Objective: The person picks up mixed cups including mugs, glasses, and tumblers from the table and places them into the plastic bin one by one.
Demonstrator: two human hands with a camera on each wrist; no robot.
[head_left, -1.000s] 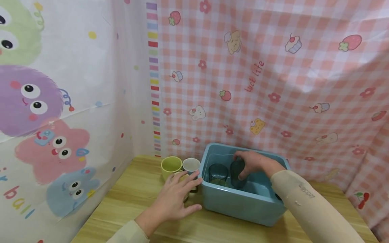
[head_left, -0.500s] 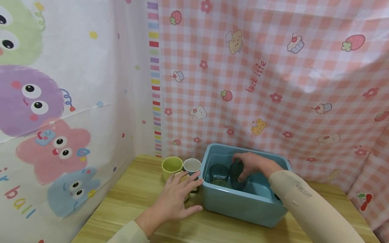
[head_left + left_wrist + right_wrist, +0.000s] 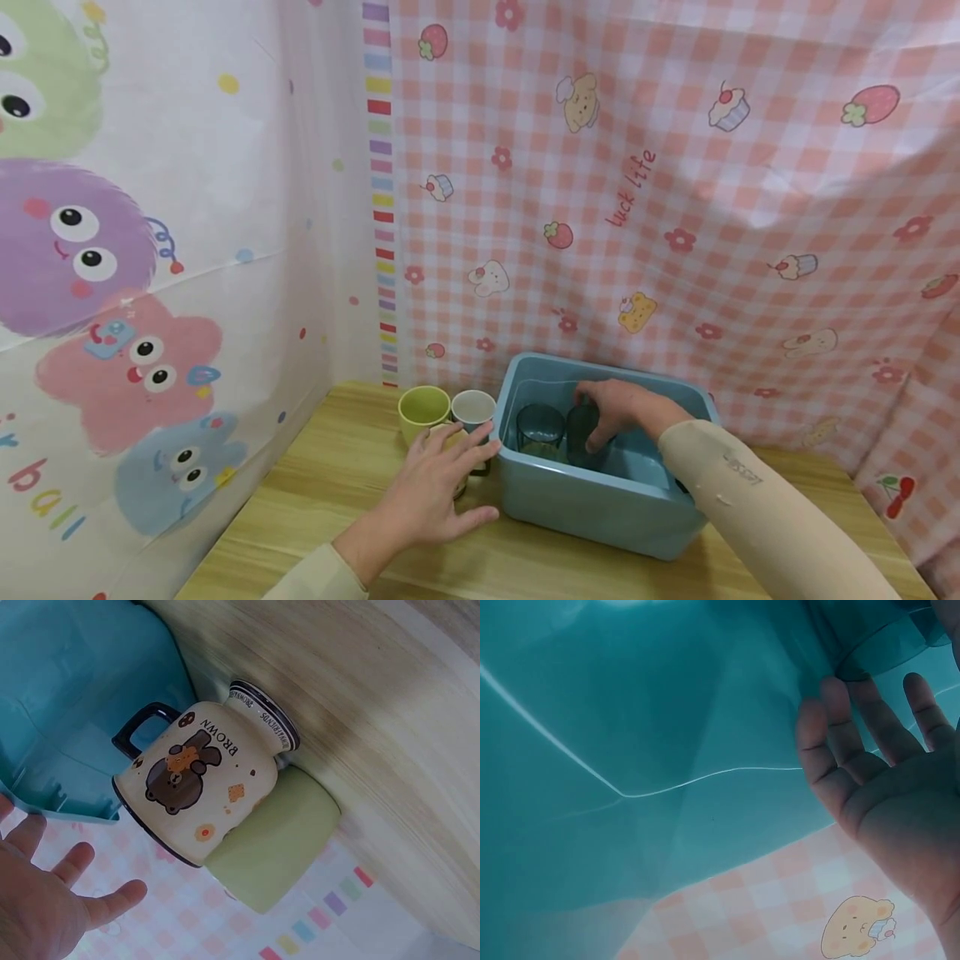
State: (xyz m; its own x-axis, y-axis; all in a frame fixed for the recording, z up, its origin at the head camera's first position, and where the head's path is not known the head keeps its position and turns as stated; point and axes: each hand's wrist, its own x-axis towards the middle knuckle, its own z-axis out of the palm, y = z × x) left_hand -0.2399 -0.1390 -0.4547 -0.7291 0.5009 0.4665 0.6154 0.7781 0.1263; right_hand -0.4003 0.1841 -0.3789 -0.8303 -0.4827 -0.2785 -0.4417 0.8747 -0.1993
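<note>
Handling a glass inside a blue bin [image 3: 592, 502]. The right hand [image 3: 621, 407] reaches over the rim, fingers behind and thumb in front, curled round a dark glass [image 3: 579, 435]. The right wrist view shows fingertips at the edge of the glass; how firmly they press cannot be told, nor whether the glass bears on the bin's floor. A second glass [image 3: 540, 423] stands in the bin, to the left of the held one; whether the two touch is unclear. The left hand [image 3: 422, 498] is empty, fingers spread, beside the bin's left end and in front of three mugs on the wooden table [image 3: 296, 521]: a green mug [image 3: 424, 408], a pale mug [image 3: 473, 407] and a cream mug [image 3: 214, 776] printed with a bear, its handle towards the bin. The hands work well apart.

Good practice, as judged here: keep the glass vertical and move it slowly, with a slight bias to the right—the roomier side—so that the glasses do not knock. Thumb and fingers should tighten or release evenly, lest the smooth wall slip or tip. The left hand might best steady the rim, clear of the mug handle.
</note>
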